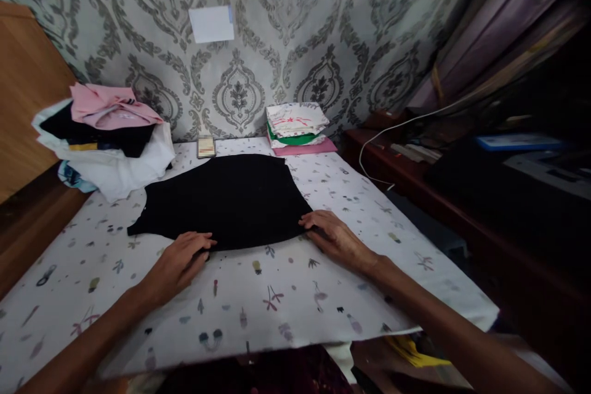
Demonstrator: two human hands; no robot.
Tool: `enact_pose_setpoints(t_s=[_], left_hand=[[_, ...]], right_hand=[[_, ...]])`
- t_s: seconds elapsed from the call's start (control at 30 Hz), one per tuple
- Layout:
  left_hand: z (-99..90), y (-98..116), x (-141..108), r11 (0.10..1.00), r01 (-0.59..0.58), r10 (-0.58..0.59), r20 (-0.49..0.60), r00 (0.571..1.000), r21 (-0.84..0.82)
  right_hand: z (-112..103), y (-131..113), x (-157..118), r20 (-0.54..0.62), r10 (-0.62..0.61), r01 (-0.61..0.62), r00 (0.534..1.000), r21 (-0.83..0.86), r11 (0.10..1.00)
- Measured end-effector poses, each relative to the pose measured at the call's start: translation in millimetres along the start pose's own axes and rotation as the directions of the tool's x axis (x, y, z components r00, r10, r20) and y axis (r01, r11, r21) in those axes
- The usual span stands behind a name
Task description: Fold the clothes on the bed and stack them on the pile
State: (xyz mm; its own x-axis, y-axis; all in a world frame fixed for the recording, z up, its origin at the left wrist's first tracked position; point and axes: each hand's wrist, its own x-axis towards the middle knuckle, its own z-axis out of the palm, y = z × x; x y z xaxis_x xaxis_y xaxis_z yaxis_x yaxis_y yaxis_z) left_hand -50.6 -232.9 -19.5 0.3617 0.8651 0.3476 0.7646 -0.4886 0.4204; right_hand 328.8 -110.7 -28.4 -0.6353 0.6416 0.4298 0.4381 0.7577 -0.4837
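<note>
Lying flat on the table [286, 295], the black garment [226, 203] extends beyond the left grip [182, 260] and right grip [339, 239].
Right grip pinches its near right corner; left grip touches the near edge, pinching or not I cannot tell.

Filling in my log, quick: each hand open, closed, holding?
Left hand: touching the near edge of the black garment; grip unclear.
Right hand: touching its near right corner; grip unclear.

White paper [211, 24] seen mounted on damask wallpaper [239, 89]. Purple curtain [498, 21] gathered at right. White cable [415, 117] draped over dark red desk [386, 157]. Brown wooden panel [28, 92] placed at left.
</note>
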Motion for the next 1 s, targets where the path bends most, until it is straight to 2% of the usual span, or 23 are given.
enact_pose_setpoints(t_s=[0.1, 0.17, 0.27, 0.4, 0.47, 0.53, 0.67, 0.73, 0.87, 1.0], left_hand=[[-5.6, 6, 11, 0.973, 0.212, -0.214, -0.006, 0.977, -0.096], [-10.2, 2, 28, 0.943, 0.300, -0.308, -0.034, 0.951, -0.145], [-13.4, -20, 63, 0.906, 0.361, -0.391, -0.116, 0.913, -0.221], [-7.9, -57, 103, 0.841, 0.505, -0.525, -0.068, 0.848, -0.196], [-3.4, -65, 109, 0.840, 0.522, -0.536, -0.079, 0.840, -0.147], [0.9, -65, 106, 0.863, 0.492, -0.503, -0.109, 0.857, -0.118], [8.4, -60, 95, 0.875, 0.470, -0.482, -0.116, 0.869, -0.115], [11.9, -61, 93, 0.878, 0.458, -0.476, -0.148, 0.867, -0.140], [16.9, -66, 94, 0.880, 0.453, -0.474, -0.216, 0.854, -0.141], [16.9, -64, 95, 0.873, 0.481, -0.459, -0.190, 0.868, 0.087]], right_hand=[[-2, 4, 8, -0.002, 0.146, -0.144, 0.989, 0.110, 0.983], [-3, 10, 22, 0.010, 0.226, -0.223, 0.974, 0.205, 0.953], [0, 27, 55, -0.027, 0.277, -0.252, 0.961, 0.337, 0.907], [14, 53, 94, -0.087, 0.382, -0.341, 0.920, 0.302, 0.890], [20, 60, 100, -0.119, 0.438, -0.394, 0.891, 0.276, 0.877], [23, 63, 97, -0.133, 0.466, -0.409, 0.875, 0.313, 0.857], [24, 63, 84, -0.089, 0.470, -0.379, 0.878, 0.472, 0.796], [25, 64, 82, -0.112, 0.453, -0.348, 0.884, 0.487, 0.801], [28, 67, 83, -0.229, 0.446, -0.356, 0.865, 0.344, 0.869], [30, 69, 84, -0.233, 0.442, -0.423, 0.866, 0.129, 0.897]])
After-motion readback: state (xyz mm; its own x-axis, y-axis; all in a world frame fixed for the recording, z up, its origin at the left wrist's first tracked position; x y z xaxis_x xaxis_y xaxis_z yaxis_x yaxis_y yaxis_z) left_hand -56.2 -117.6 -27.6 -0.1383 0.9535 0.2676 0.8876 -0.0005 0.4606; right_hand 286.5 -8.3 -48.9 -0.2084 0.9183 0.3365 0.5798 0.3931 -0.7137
